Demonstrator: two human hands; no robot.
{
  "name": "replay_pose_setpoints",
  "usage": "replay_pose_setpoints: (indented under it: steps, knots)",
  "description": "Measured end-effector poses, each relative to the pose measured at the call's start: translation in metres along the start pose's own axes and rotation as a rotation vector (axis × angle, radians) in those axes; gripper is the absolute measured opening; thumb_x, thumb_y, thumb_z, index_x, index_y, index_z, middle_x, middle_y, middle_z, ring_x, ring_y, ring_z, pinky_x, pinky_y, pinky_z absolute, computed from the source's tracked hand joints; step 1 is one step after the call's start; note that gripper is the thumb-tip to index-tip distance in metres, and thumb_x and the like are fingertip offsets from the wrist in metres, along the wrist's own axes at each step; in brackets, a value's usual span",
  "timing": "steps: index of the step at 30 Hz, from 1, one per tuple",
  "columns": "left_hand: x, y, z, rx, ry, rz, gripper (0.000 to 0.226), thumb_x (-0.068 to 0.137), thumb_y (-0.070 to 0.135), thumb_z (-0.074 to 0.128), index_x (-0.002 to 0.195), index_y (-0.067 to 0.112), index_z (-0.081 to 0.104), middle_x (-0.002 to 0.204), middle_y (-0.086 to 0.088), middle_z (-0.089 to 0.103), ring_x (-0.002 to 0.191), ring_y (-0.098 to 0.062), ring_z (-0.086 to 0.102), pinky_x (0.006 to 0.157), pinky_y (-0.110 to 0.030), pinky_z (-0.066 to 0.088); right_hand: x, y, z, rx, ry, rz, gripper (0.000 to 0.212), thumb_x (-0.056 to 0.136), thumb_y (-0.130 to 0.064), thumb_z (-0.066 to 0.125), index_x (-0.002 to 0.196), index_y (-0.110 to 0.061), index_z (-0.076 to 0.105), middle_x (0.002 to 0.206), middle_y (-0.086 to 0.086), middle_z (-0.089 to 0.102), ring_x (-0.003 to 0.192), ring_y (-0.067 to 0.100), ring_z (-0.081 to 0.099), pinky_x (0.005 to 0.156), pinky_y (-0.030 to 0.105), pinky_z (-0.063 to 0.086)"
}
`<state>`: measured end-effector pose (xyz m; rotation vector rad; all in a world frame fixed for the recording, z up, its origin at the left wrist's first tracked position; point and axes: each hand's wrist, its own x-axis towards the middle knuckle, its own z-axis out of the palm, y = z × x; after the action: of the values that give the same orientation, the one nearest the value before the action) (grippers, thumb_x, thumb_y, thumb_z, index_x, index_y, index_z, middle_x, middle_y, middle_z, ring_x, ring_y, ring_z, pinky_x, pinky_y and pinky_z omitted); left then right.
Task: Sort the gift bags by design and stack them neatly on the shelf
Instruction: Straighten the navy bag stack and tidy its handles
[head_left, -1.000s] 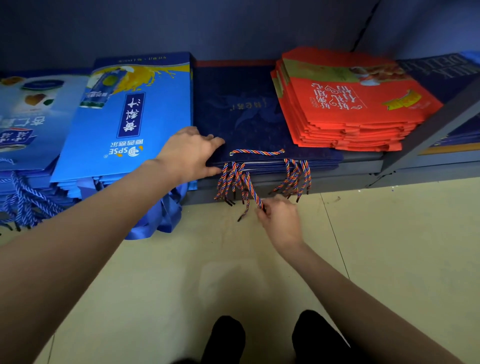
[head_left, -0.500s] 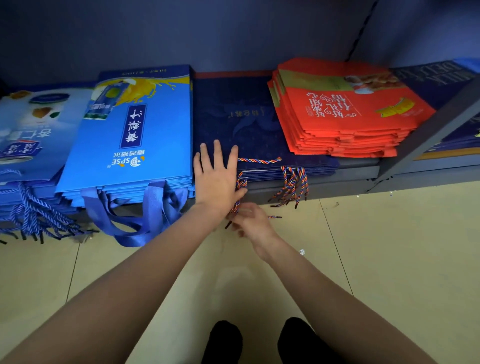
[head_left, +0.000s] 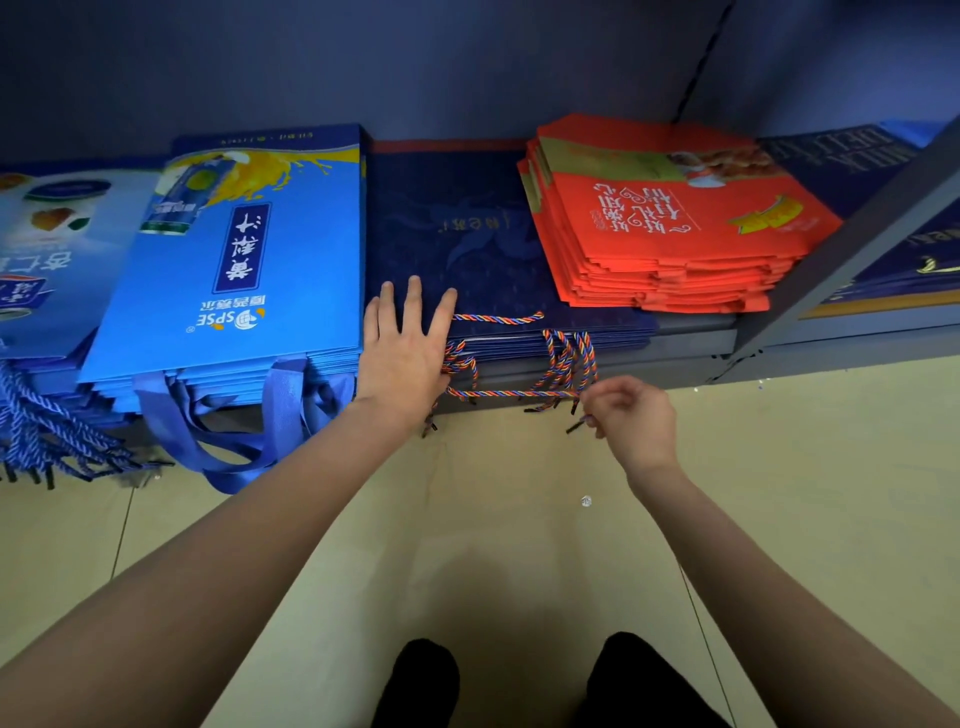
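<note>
A stack of flat dark navy gift bags (head_left: 467, 244) lies on the low shelf (head_left: 685, 345), its multicoloured twisted cord handles (head_left: 569, 358) hanging over the front edge. My left hand (head_left: 402, 353) lies flat with straight fingers on the stack's front left corner. My right hand (head_left: 631, 415) pinches one cord (head_left: 511, 393), stretched taut sideways from my left hand along the shelf front. Left of this stack sits a pile of bright blue bags (head_left: 234, 260). To the right, a pile of red bags (head_left: 670, 223) rests partly on the navy stack.
Pale blue bags (head_left: 41, 260) with blue rope handles lie at the far left. More navy bags (head_left: 883, 249) sit beyond a slanted grey shelf brace (head_left: 841, 244) on the right. Beige tiled floor (head_left: 519, 545) spreads below, with my dark shoes at the bottom edge.
My left hand went from gripping the navy stack's edge to lying flat on it. My right hand moved right, drawing one cord taut across the shelf front.
</note>
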<state>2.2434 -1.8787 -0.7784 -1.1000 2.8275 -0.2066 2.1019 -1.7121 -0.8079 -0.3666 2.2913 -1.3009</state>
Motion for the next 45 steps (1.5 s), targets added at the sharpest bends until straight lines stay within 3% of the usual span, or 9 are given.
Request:
replay_pose_setpoints:
  steps: [9,15,18,22,25,28,32,38,45]
  knots:
    - [0.001,-0.002,-0.004,-0.03,-0.03,0.026,0.094,0.087,0.047,0.058,0.15,0.019,-0.006,0.156,-0.017,-0.002,0.143,-0.04,0.0,0.115,-0.047,0.0,-0.002,-0.004,0.007,0.203,0.078,0.036,0.025,0.086,0.003,0.059,0.073,-0.017,0.055,0.068,0.003,0.06,0.047,0.007,0.059,0.059,0.02,0.05]
    - [0.002,0.009,-0.01,-0.162,0.107,0.136,0.081,0.084,0.053,0.059,0.148,0.019,0.023,0.157,-0.009,0.013,0.143,-0.032,0.01,0.114,-0.048,-0.002,-0.005,0.012,0.016,0.194,0.002,0.063,0.027,0.084,0.015,0.051,0.072,-0.009,0.056,0.063,0.007,0.059,0.042,0.004,0.061,0.057,0.017,0.054]
    - [0.008,0.014,-0.005,-0.104,0.167,0.164,0.08,0.079,0.044,0.069,0.144,0.015,0.033,0.152,-0.013,0.028,0.139,-0.035,0.024,0.114,-0.05,0.008,-0.01,0.017,0.032,0.122,-0.079,0.059,0.022,0.084,0.017,0.053,0.077,-0.002,0.062,0.063,0.005,0.058,0.044,0.006,0.06,0.066,0.028,0.057]
    - [0.011,0.008,0.001,0.046,0.141,0.147,0.09,0.078,0.039,0.071,0.149,0.02,0.02,0.153,-0.012,0.024,0.139,-0.034,0.025,0.114,-0.049,0.013,-0.01,0.011,0.048,-0.042,-0.198,0.044,0.032,0.083,0.009,0.058,0.113,-0.002,0.061,0.085,0.005,0.06,0.068,0.019,0.062,0.075,0.031,0.053]
    - [0.009,0.003,0.004,0.053,0.123,0.173,0.091,0.081,0.038,0.068,0.151,0.023,0.012,0.155,-0.011,0.018,0.141,-0.032,0.019,0.114,-0.05,0.009,-0.01,0.003,0.035,-0.117,0.017,-0.027,0.009,0.086,-0.01,0.062,0.095,-0.007,0.063,0.083,0.006,0.064,0.074,0.024,0.064,0.069,0.032,0.048]
    - [0.012,0.003,-0.001,-0.037,0.181,0.171,0.085,0.078,0.046,0.069,0.147,0.019,0.028,0.151,-0.013,0.029,0.136,-0.035,0.027,0.112,-0.052,0.01,-0.009,-0.008,0.024,-0.156,0.267,-0.186,0.036,0.075,-0.029,0.077,0.09,-0.012,0.049,0.091,0.003,0.053,0.082,0.018,0.05,0.071,0.027,0.037]
    - [0.023,0.023,-0.012,0.017,0.12,0.191,0.086,0.084,0.056,0.056,0.147,0.013,0.019,0.153,-0.011,0.021,0.139,-0.032,0.02,0.114,-0.05,0.005,0.008,-0.017,0.035,-0.327,0.263,-0.069,0.069,0.065,-0.041,0.082,0.111,-0.006,0.045,0.114,0.011,0.046,0.106,0.027,0.046,0.09,0.036,0.036]
    - [0.05,0.024,-0.027,0.182,0.037,0.358,0.09,0.082,0.062,0.055,0.148,0.017,0.014,0.152,-0.008,0.025,0.133,-0.029,0.03,0.113,-0.045,0.014,0.017,-0.021,0.022,-0.45,0.301,-0.18,0.025,0.082,-0.032,0.067,0.095,-0.013,0.06,0.107,0.008,0.054,0.109,0.028,0.045,0.086,0.036,0.028]
    - [0.063,0.003,-0.065,-0.006,-0.052,0.404,0.073,0.083,0.06,0.056,0.145,0.029,0.031,0.138,-0.001,0.049,0.124,-0.025,0.043,0.086,-0.04,0.043,0.023,-0.037,0.003,-0.379,0.312,-0.328,0.019,0.08,-0.029,0.071,0.086,-0.013,0.063,0.085,0.002,0.052,0.093,0.028,0.054,0.081,0.036,0.033]
